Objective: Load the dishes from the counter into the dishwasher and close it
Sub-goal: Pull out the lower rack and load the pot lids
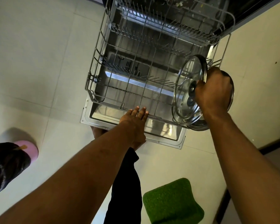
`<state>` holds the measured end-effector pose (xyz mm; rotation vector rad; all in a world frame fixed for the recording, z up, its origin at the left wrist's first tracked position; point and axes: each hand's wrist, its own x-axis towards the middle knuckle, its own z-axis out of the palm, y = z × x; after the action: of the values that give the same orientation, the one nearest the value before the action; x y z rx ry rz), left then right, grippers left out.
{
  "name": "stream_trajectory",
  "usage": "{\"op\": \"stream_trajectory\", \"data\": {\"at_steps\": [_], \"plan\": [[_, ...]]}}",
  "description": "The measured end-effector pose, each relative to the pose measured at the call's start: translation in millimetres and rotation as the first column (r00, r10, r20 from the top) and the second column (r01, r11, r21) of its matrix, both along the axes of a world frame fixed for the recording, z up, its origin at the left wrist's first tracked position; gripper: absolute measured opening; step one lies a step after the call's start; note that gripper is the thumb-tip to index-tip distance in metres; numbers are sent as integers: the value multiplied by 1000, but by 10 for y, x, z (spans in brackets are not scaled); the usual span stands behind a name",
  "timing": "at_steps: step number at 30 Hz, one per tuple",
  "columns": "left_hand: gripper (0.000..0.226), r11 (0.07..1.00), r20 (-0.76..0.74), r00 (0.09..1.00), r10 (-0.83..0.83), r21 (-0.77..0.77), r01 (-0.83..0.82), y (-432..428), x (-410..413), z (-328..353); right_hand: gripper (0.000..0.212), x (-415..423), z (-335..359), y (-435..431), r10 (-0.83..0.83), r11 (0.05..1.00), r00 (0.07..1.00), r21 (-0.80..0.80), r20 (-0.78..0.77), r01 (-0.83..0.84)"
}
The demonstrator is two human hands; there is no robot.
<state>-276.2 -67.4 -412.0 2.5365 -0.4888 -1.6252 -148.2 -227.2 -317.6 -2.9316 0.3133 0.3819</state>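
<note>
The dishwasher stands open, its door (pixel 160 135) folded down flat and its grey wire lower rack (pixel 120 88) pulled out over the door with no dishes on its prongs. My left hand (pixel 134 118) rests with straight fingers on the rack's front rail. My right hand (pixel 213 92) grips a glass pot lid (pixel 187 88) with a metal rim, held on edge over the rack's front right corner. A second round metal-rimmed lid or pan (pixel 199 126) shows behind and below it. The upper rack (pixel 168 18) sits farther back.
Pale floor tiles (pixel 39 62) spread to the left. A green mat (pixel 171 201) lies on the floor near my feet. Another person's pink slipper (pixel 29 149) and dark clothing are at the lower left. A white cabinet side (pixel 252 54) rises to the right of the dishwasher.
</note>
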Motion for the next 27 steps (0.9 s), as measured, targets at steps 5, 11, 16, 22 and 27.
{"op": "stream_trajectory", "data": {"at_steps": [5, 11, 16, 22, 27], "plan": [[96, 1000, -11, 1000, 6, 0, -6, 0, 5, -12, 33, -114, -43, -14, -37, 999, 999, 22, -25, 38], [93, 1000, -15, 1000, 16, -7, -16, 7, 11, -21, 28, -77, -17, -25, -51, 999, 999, 4, -20, 51], [94, 1000, -12, 1000, 16, -14, -16, 15, -6, -41, 22, 139, 42, -57, -135, 989, 991, 62, -8, 135], [94, 1000, -18, 1000, 19, -9, -19, 13, 5, -47, 23, 35, 21, -68, -82, 996, 997, 17, -5, 82], [93, 1000, -19, 1000, 16, -12, -17, 13, 11, -35, 29, -109, -27, -47, -102, 995, 995, 6, 16, 102]]}}
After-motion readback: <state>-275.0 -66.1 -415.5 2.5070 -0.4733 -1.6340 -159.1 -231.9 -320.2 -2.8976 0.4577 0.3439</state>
